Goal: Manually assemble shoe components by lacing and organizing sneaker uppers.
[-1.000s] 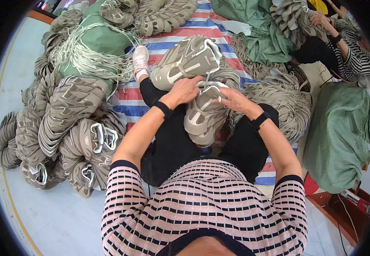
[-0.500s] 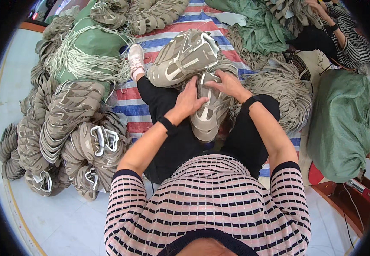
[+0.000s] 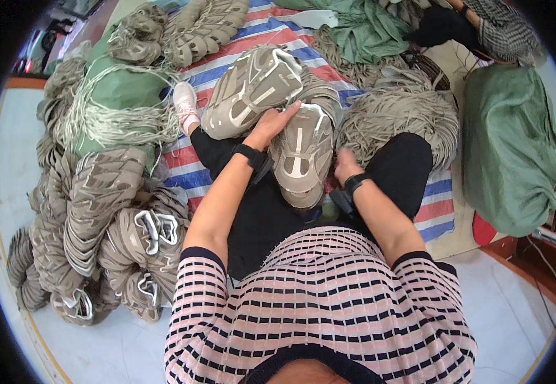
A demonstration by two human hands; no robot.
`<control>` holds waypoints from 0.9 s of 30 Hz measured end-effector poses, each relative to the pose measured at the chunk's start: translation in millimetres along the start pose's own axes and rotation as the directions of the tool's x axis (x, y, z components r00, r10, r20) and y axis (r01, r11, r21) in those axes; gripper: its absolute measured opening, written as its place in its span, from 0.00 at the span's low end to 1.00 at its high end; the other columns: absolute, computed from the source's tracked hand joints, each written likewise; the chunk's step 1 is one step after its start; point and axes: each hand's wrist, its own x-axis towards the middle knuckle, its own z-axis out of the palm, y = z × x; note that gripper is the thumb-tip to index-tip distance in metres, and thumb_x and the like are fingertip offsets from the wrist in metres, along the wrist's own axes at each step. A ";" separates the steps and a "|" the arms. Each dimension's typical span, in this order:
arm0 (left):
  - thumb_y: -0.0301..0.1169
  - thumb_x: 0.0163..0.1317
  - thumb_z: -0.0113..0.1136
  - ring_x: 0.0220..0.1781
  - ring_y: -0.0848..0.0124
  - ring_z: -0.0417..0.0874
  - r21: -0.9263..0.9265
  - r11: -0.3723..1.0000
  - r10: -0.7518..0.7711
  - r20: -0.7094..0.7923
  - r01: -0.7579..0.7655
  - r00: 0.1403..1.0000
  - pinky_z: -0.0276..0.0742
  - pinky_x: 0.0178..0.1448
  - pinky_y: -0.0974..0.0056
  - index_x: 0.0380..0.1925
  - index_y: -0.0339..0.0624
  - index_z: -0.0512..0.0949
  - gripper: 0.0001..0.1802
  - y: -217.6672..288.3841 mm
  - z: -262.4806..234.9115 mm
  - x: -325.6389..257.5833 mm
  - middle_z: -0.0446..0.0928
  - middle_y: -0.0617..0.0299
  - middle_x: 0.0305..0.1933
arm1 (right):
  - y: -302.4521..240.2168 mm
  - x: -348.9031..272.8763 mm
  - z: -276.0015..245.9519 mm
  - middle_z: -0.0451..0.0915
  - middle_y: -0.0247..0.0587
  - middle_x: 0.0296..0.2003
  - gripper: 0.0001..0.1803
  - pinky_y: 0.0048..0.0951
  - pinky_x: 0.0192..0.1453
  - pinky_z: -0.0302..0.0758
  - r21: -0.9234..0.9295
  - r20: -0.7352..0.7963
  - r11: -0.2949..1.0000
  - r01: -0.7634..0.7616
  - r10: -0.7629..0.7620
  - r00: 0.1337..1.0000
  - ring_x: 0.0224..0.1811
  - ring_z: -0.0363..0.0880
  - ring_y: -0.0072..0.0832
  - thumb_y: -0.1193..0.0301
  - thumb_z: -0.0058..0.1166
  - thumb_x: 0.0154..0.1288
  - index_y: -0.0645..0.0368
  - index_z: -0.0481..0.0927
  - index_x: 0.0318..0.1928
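Observation:
A stack of grey-brown shoe uppers (image 3: 300,163) with white collar lining stands between my knees, its toe end toward me. My left hand (image 3: 273,126) grips its far left side, one digit stretched along the collar edge and the other fingers hidden behind the uppers. Low at the stack's right side is my right hand (image 3: 347,165), beside my right thigh; its fingers are blurred and partly hidden, and I cannot tell whether it touches the uppers. A second bundle of shoe uppers (image 3: 246,93) lies just beyond my left hand. Both wrists wear black bands.
Many nested uppers (image 3: 102,205) are piled at left, near a green sack (image 3: 127,89) draped with pale laces. Grey-brown strips (image 3: 400,121) heap beyond my right knee. A green sack (image 3: 512,147) stands at right. A striped sheet (image 3: 191,166) covers the floor. Another person's arm (image 3: 470,13) shows far right.
My right hand has left the top of the stack and dropped to its right side. My left hand has shifted up toward the collar. The view has swung slightly.

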 end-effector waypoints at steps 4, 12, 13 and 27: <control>0.59 0.51 0.50 0.53 0.46 0.74 0.314 0.949 0.077 -0.118 -0.036 0.990 0.67 0.56 0.56 0.44 0.22 0.74 0.42 19.7 23.3 22.9 0.74 0.34 0.47 | 38.6 -13.3 -0.4 0.74 0.48 0.52 0.23 0.43 0.55 0.71 0.542 0.279 0.579 -0.608 0.559 0.781 0.53 0.72 0.42 0.56 0.37 0.67 0.57 0.72 0.53; 0.39 0.66 0.51 0.46 0.75 0.76 -0.380 0.909 0.130 -0.128 -0.170 0.983 0.70 0.53 0.68 0.49 0.36 0.76 0.20 0.4 -16.8 -5.4 0.78 0.62 0.47 | -6.0 -63.9 42.7 0.75 0.41 0.51 0.25 0.38 0.56 0.71 0.476 0.527 0.670 -0.570 0.302 0.794 0.52 0.74 0.35 0.51 0.40 0.67 0.54 0.71 0.56; 0.43 0.66 0.50 0.47 0.75 0.75 -0.340 0.917 0.173 -0.131 -0.208 0.976 0.69 0.53 0.68 0.50 0.34 0.75 0.23 14.1 -24.0 -16.9 0.78 0.61 0.47 | -13.7 -69.4 46.3 0.73 0.41 0.54 0.26 0.35 0.55 0.70 0.482 0.518 0.683 -0.549 0.283 0.807 0.54 0.73 0.35 0.52 0.38 0.69 0.54 0.69 0.58; 0.48 0.71 0.26 0.56 0.58 0.73 -0.481 0.751 0.150 -0.543 -0.452 0.826 0.67 0.63 0.59 0.58 0.28 0.61 0.32 49.2 -153.5 -15.3 0.72 0.45 0.55 | -21.4 4.1 44.0 0.70 0.56 0.53 0.37 0.39 0.59 0.67 -0.408 -0.094 0.886 -0.221 0.201 0.975 0.56 0.69 0.50 0.69 0.59 0.47 0.64 0.60 0.59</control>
